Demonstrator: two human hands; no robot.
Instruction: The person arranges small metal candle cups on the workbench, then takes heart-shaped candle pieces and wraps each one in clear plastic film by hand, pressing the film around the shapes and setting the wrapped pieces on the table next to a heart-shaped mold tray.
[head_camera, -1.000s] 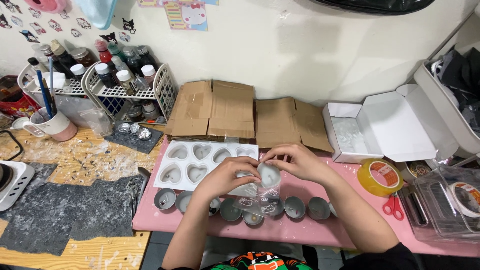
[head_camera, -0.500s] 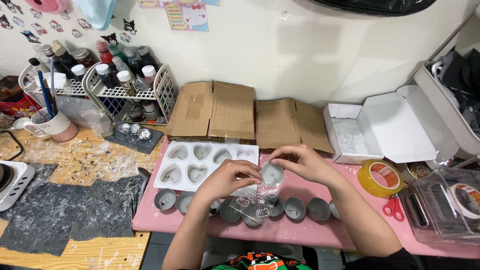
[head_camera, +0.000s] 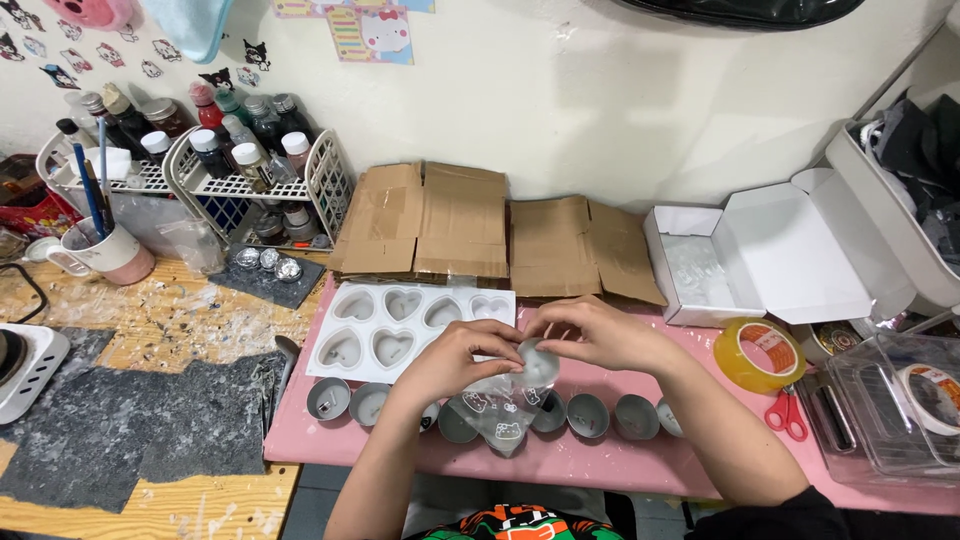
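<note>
Above the pink mat (head_camera: 620, 455), my left hand (head_camera: 452, 358) and my right hand (head_camera: 590, 335) meet over a small grey round candle tin (head_camera: 537, 362). Both pinch the tin together with a clear printed plastic bag (head_camera: 500, 412) that hangs below it. Under my hands a row of several small grey tins (head_camera: 587, 415) stands along the mat's front. A white silicone mould with heart-shaped cavities (head_camera: 400, 325) lies just left of my left hand.
Flattened cardboard pieces (head_camera: 470, 225) lean at the wall. An open white box (head_camera: 760, 260) stands at the right, with a yellow tape roll (head_camera: 757, 355), red scissors (head_camera: 788, 415) and a clear container (head_camera: 900, 400). A wire rack of bottles (head_camera: 230, 160), a mug (head_camera: 105, 255) and a hotplate (head_camera: 20, 365) are at the left.
The clear bag has come further down and now hangs below the tin. My hands have stayed in the same place over the row of tins.
</note>
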